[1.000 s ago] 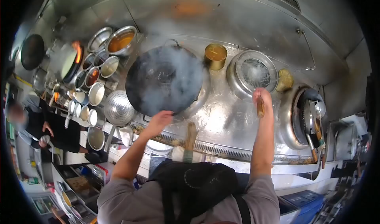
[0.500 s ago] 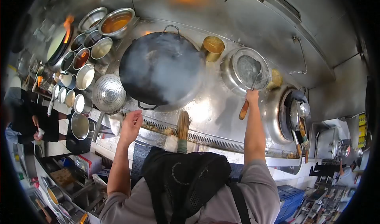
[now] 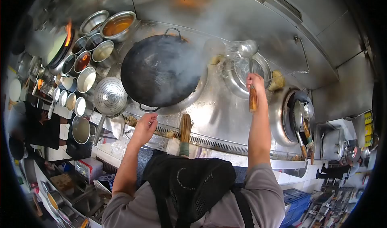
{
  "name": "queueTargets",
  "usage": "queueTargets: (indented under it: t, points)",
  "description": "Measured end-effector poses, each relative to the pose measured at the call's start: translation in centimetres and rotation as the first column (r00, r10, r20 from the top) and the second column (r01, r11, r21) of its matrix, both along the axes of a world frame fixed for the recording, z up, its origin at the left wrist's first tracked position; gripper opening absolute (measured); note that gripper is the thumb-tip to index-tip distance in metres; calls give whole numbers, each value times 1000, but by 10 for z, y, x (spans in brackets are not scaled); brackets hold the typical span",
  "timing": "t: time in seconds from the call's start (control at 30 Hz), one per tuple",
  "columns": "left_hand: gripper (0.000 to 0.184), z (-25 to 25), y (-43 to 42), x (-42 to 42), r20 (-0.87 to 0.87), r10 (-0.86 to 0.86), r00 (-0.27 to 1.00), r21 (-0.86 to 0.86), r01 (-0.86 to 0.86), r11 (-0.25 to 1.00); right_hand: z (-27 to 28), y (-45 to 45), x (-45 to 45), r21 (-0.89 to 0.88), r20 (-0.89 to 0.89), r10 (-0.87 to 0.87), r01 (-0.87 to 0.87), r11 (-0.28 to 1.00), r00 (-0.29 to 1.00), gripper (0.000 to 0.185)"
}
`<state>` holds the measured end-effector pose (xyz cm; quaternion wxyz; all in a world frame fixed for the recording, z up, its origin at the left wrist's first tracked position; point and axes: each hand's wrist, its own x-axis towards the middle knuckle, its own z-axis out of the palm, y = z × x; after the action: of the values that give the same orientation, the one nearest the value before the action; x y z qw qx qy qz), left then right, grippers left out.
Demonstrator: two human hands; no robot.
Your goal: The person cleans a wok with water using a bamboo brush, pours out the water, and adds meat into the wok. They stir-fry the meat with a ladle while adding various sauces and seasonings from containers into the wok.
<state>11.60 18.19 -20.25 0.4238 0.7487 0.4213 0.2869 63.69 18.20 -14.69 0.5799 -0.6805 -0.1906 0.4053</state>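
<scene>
My right hand (image 3: 255,81) is wrapped round a ladle (image 3: 252,100) with a wooden handle. The ladle's metal bowl is raised over the round metal pot of water (image 3: 265,68), and water streams off it leftward. A large black wok (image 3: 141,74) sits steaming on the stove, with steam veiling its right side. Just below the wok's near loop handle (image 3: 149,109), my left hand (image 3: 146,127) hovers with loosely bent fingers and nothing in them. A bamboo wok brush (image 3: 186,129) lies at the stove's front edge.
A perforated strainer (image 3: 110,95) lies left of the wok, beside several metal seasoning pots (image 3: 86,79). Behind them a flame rises by another pan (image 3: 60,46). A tap (image 3: 306,58) is at the back right. Other people (image 3: 44,125) stand at far left and far right.
The ladle has come up out of the pot, and water now splashes from it. My left hand has shifted slightly right, toward the wok's handle. Steam has drifted right.
</scene>
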Motion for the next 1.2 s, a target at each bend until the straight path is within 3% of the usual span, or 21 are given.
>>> queueTargets:
  t: [0.03,0.1,0.13,0.2,0.27,0.33,0.37,0.4,0.43,0.47,0.53,0.67,0.73,0.87,0.93,1.0,1.03,1.1,1.13,1.17,1.2]
  points:
    - [26,1,-1,1,-12,-15,1000,-11,14,1000,-13,-1,3,3,-3,2,-2,1000,1000,11]
    - [26,9,-5,0,-29,0,1000,3,0,1000,-50,-8,13,34,411,-64,55,998,909,24]
    - [25,11,-7,-1,-40,15,999,15,-14,1000,-50,-18,13,-107,612,-4,87,991,791,44]
    - [25,9,-8,-6,-32,38,999,29,-37,999,-106,-34,44,-98,951,22,231,968,309,55]
    - [26,10,-9,-16,-56,56,997,35,-54,998,-102,-50,46,-333,850,181,239,912,494,51]
    - [24,15,-7,-15,-50,82,995,58,-79,995,-132,-56,69,-368,892,250,283,886,377,37]
    - [21,18,-5,-11,-37,81,996,85,-78,993,-175,-59,118,-353,771,254,61,933,584,28]
    - [22,23,1,-8,-62,61,996,120,-53,991,-211,-61,149,-279,594,295,-152,948,748,20]
    - [23,26,7,-3,-91,39,995,152,-24,988,-190,-70,124,-10,158,165,-165,986,974,12]
    - [23,27,15,2,-78,5,997,162,8,987,-159,-82,103,218,-352,112,-35,975,929,12]
    - [25,34,32,19,-43,-37,998,170,44,985,-134,-94,91,167,-707,89,43,985,701,21]
    - [26,26,86,66,-70,-86,994,115,93,989,-100,-129,41,248,-573,134,16,969,808,10]
    - [28,14,117,94,-48,-63,997,116,68,991,-71,-137,15,252,-602,150,8,968,784,10]
    - [30,-23,167,165,-51,77,996,63,-74,995,-7,-142,-41,249,-552,193,-61,967,811,38]
    - [30,-28,175,197,-64,117,991,60,-114,992,32,-137,-87,226,-525,210,-102,969,825,38]
    - [30,-30,176,221,-41,177,983,-268,-181,946,31,-129,-98,207,-462,300,-227,951,835,42]
    - [30,-27,178,229,-42,175,984,-266,-180,947,28,-125,-108,210,-462,299,-225,952,835,42]
    - [30,-24,178,246,-233,172,957,-328,-244,913,25,-114,-138,112,-315,233,-208,972,920,50]
    - [27,-47,188,251,-188,133,973,-298,-186,936,20,-110,-139,107,-317,214,-190,976,924,50]
    - [27,-45,179,245,-230,207,951,81,-194,978,13,-107,-139,52,-96,281,-277,959,955,53]
    - [27,-41,169,230,-231,277,933,448,-151,881,4,-105,-136,-29,120,339,-339,941,933,55]
